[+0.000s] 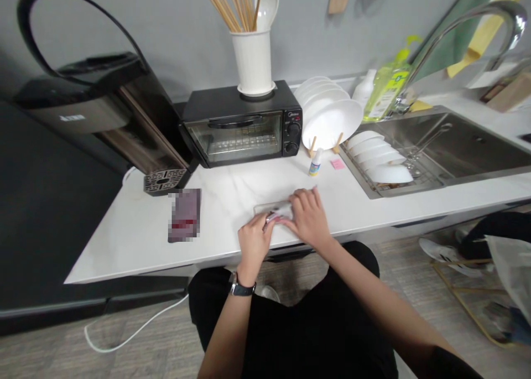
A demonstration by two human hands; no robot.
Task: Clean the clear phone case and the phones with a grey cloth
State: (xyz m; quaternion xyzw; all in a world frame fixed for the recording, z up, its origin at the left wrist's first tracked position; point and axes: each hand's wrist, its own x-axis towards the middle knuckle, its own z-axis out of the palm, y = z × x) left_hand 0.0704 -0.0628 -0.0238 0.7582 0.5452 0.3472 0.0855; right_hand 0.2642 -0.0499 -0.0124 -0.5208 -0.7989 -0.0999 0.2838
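Note:
Both my hands meet low over the white countertop near its front edge. My left hand [254, 239], with a watch on the wrist, has its fingers closed on a small shiny piece [272, 217] whose kind I cannot make out. From the other side my right hand [309, 217] curls over, its thumb stretched towards that same piece. A clear, flat, thin-edged thing [261, 208] lies behind and partly under the fingers, mostly covered. Farther back stand a small white-capped bottle [315, 164] with a blue and yellow label and a pink pad of paper [338, 164].
A toaster oven [244, 138] bears a white utensil pot [254, 58]. At left are a black drinks machine [103, 108] and a blurred-out dark flat object [185, 216]. White plates [329, 119], a sink [468, 152] with bowls [379, 155] and a soap bottle [385, 88] stand right.

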